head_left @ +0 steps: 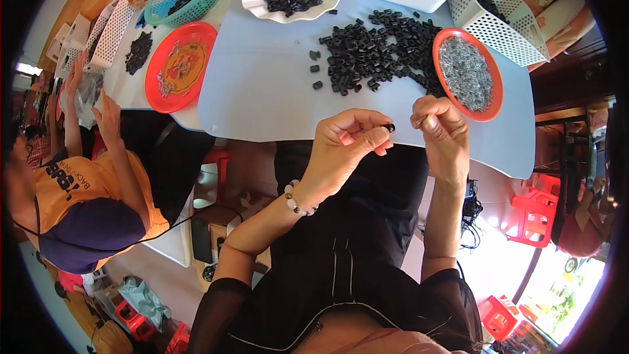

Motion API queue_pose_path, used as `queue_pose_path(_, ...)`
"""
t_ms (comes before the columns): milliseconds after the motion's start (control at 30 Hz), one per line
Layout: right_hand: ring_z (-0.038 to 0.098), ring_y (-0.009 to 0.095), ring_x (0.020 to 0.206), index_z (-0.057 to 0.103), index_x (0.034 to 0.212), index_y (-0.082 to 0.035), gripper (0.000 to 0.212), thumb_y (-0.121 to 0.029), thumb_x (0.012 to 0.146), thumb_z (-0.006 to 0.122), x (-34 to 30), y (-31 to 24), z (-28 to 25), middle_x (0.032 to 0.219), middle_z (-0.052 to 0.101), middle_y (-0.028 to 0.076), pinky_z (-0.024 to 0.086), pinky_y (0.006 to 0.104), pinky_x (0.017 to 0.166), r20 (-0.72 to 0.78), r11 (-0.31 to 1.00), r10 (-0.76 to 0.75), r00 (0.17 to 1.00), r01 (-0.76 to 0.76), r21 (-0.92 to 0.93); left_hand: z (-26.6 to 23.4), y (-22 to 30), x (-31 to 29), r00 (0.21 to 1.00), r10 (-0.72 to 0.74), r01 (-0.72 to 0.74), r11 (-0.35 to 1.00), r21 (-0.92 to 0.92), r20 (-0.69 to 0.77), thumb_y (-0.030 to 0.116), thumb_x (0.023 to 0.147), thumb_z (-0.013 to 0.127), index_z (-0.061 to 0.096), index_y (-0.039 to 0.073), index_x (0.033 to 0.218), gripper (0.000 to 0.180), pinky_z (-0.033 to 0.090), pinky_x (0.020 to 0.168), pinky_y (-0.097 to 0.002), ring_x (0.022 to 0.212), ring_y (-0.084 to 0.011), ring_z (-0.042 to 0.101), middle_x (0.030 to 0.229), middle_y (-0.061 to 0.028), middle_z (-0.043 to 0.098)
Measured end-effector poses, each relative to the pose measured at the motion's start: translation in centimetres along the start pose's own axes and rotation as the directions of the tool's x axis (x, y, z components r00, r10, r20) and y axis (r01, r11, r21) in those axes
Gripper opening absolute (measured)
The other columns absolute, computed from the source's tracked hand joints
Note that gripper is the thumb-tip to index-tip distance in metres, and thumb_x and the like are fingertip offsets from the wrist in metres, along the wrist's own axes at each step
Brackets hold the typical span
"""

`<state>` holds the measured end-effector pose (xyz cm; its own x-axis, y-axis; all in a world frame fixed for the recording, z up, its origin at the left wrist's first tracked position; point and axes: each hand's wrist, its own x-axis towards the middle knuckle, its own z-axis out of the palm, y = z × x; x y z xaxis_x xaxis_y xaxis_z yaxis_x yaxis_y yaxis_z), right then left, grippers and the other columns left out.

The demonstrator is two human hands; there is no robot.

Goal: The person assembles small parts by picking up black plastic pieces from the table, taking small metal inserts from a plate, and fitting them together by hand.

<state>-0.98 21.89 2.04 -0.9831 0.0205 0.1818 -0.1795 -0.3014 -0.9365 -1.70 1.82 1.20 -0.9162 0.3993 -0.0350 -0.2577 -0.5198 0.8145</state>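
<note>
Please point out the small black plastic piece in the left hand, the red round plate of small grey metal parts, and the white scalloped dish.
small black plastic piece (390,128), head view, its visible end.
red round plate (496,77), head view, right rim.
white scalloped dish (254,0), head view, left rim.

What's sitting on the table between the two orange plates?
In the head view, a loose heap of small black plastic pieces lies on the pale blue table between the left orange plate and the right orange plate of tiny metal parts.
</note>
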Motion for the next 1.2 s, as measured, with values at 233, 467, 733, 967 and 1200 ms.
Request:
queue_pose_path(233,0.056,0.011,0.089,0.069,0.098,0.000,0.009,-0.006,0.092,0.069,-1.1,1.3,3.5,0.099,0.063,0.005,0.045,0.0262,0.081,0.045,0.998,0.027,0.999,-0.025,-0.061,-0.7,-0.5,-0.7,0.994,0.106,-0.107,0.994,-0.014,-0.036,0.005,0.091,0.070,0.067,-0.004,0.107,0.018,0.057,0.069,-0.0259,0.079,-0.0141,0.068,0.091,-0.0089,0.070)
queue_pose_path(467,0.058,0.019,0.086,0.073,0.096,-0.007,0.016,-0.002,0.080,0.075,-0.9,0.5,5.0,0.091,0.066,0.006,0.047,0.0293,0.078,0.159,0.627,-0.314,0.936,0.330,-0.706,-1.4,-0.8,-1.2,0.970,0.229,-0.225,0.973,0.047,-0.084,0.002,0.090,0.071,0.067,-0.003,0.103,0.015,0.057,0.068,-0.0249,0.077,-0.0126,0.067,0.091,-0.0087,0.070)
queue_pose_path(733,0.056,0.022,0.080,0.075,0.102,-0.012,0.035,-0.001,0.069,0.079,-1.2,0.8,6.0,0.093,0.068,0.000,0.050,0.0327,0.068,0.412,0.250,-0.393,0.822,0.527,-0.812,-3.0,-1.4,-1.6,0.976,0.175,-0.181,0.983,-0.031,-0.132,0.002,0.091,0.069,0.067,-0.003,0.104,0.014,0.057,0.071,-0.0263,0.079,-0.0136,0.067,0.091,-0.0089,0.070)
queue_pose_path(967,0.061,0.026,0.080,0.074,0.099,-0.005,0.018,-0.003,0.081,0.073,1.7,0.9,3.3,0.083,0.069,0.008,0.050,0.0358,0.072,0.098,0.453,-0.265,0.959,0.213,-0.866,-3.0,-0.5,-1.8,0.976,0.162,-0.164,0.987,0.003,-0.142,0.005,0.092,0.070,0.067,-0.002,0.105,0.015,0.055,0.072,-0.0259,0.078,-0.0131,0.066,0.088,-0.0077,0.069)
queue_pose_path(1200,0.057,0.026,0.086,0.074,0.092,-0.009,0.013,-0.005,0.080,0.073,5.5,2.4,1.1,0.086,0.067,0.004,0.048,0.0372,0.077,0.206,0.122,-0.386,0.899,0.271,-0.955,-3.7,-0.6,-1.8,0.984,0.120,-0.121,0.993,0.007,-0.134,0.005,0.093,0.069,0.067,0.000,0.106,0.015,0.053,0.071,-0.0278,0.078,-0.0139,0.065,0.094,-0.0083,0.070)
